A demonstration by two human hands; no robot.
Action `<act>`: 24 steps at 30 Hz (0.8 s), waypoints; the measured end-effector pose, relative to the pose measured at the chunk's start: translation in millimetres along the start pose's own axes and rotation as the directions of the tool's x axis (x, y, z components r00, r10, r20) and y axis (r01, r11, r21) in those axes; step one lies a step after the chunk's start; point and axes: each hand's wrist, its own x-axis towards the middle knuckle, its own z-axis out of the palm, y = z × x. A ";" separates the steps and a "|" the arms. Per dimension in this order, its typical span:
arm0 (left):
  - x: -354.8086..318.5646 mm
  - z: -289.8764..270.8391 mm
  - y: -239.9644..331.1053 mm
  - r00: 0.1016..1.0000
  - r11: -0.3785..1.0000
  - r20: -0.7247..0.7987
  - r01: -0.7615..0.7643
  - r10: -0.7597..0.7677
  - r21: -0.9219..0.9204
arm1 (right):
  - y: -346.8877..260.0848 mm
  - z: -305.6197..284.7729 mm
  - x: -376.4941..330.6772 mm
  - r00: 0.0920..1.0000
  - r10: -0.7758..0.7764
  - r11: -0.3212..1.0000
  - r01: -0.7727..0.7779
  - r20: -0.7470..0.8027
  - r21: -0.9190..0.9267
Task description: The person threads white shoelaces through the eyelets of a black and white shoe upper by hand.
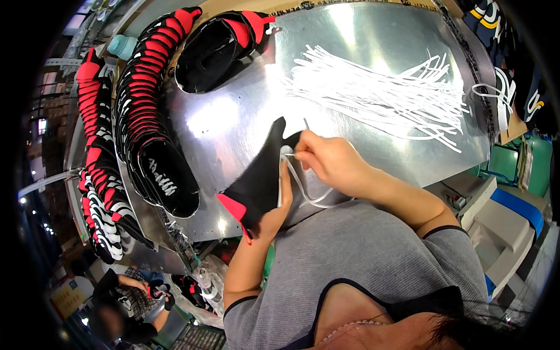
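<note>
The left hand (274, 213) grips a black shoe upper (259, 178) from below, fingers clamped on it; the right hand (326, 160) pinches a white lace (303, 189) above the metal desk (233, 122).

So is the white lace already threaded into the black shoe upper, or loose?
Threaded: the white lace loops out of the black shoe upper, pulled by the right hand.

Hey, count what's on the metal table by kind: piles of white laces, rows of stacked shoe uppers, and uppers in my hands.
Lace piles: 1
Rows of stacked uppers: 2, the second shorter
Upper in hands: 1, left hand under it, right hand pulling a white lace
Total: 4
</note>
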 end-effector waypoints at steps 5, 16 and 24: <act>-2.7 0.1 -22.0 0.997 0.981 -0.042 -0.051 0.060 0.185 | 2.9 12.9 28.8 0.998 -0.054 0.956 0.063 0.039 -0.288; 22.8 -11.3 -60.4 0.916 0.848 -0.002 0.372 -0.402 -0.378 | 22.6 -13.4 45.8 0.980 0.180 0.923 -0.138 -0.086 0.359; 5.8 -33.2 -35.2 0.967 0.872 0.244 -0.061 -0.068 0.486 | 54.8 -3.3 51.6 0.920 0.073 0.925 0.081 -0.385 0.370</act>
